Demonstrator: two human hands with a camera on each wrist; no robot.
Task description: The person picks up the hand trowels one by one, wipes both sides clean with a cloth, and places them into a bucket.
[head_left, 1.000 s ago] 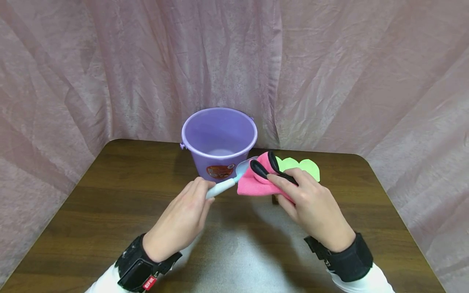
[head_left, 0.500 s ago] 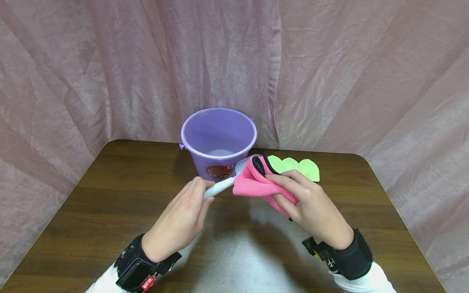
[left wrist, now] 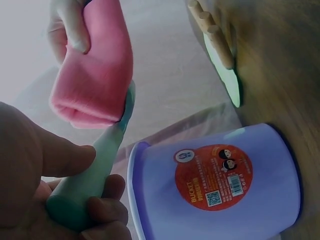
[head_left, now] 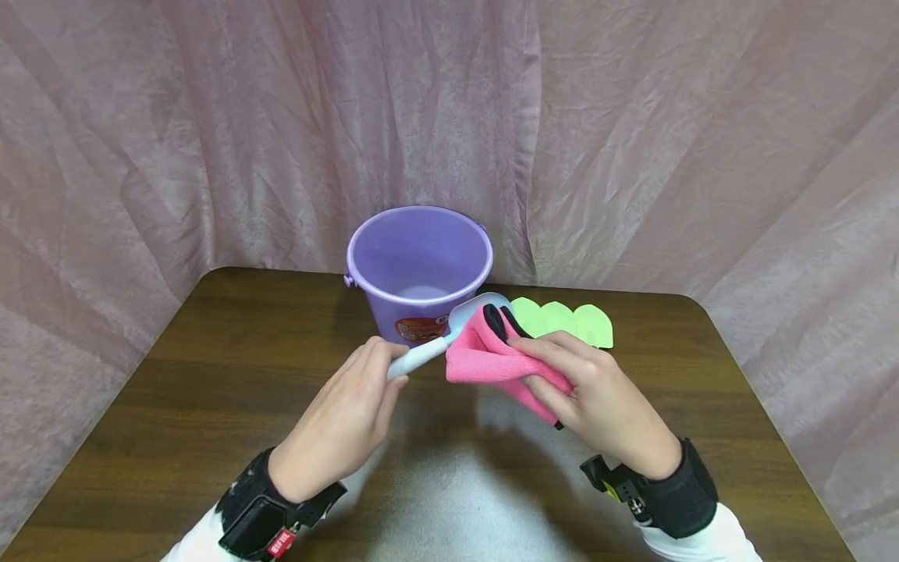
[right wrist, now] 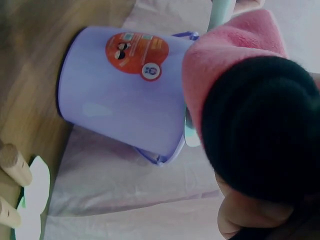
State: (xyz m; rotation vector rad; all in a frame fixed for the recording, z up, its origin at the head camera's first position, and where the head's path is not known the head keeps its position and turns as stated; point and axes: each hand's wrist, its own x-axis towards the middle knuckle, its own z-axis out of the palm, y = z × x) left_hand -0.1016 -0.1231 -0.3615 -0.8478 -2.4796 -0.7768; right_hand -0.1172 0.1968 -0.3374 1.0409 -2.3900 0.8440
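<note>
My left hand (head_left: 337, 425) grips the pale blue handle of a toy shovel (head_left: 418, 357), thumb on one side and curled fingers on the other, as the left wrist view also shows. The shovel is held above the table and points away to the right. A folded pink cloth (head_left: 485, 359) with black edging lies against its blade and hides part of it. My right hand (head_left: 597, 390) pinches this cloth between thumb and fingers. Just behind the shovel stands a purple bucket (head_left: 382, 312) with an orange label (left wrist: 214, 177).
Right of the bucket is a light green scalloped piece (head_left: 593, 326), partly behind the right hand. Short wooden pegs (left wrist: 220, 46) stand by it in the left wrist view. The brown wooden table (head_left: 232, 390) ends at a pink curtain (head_left: 281, 140).
The cloth has shifted slightly left and down along the shovel, and a fold now hangs below the right hand. More of the blade's tip shows. The left hand has barely moved.
</note>
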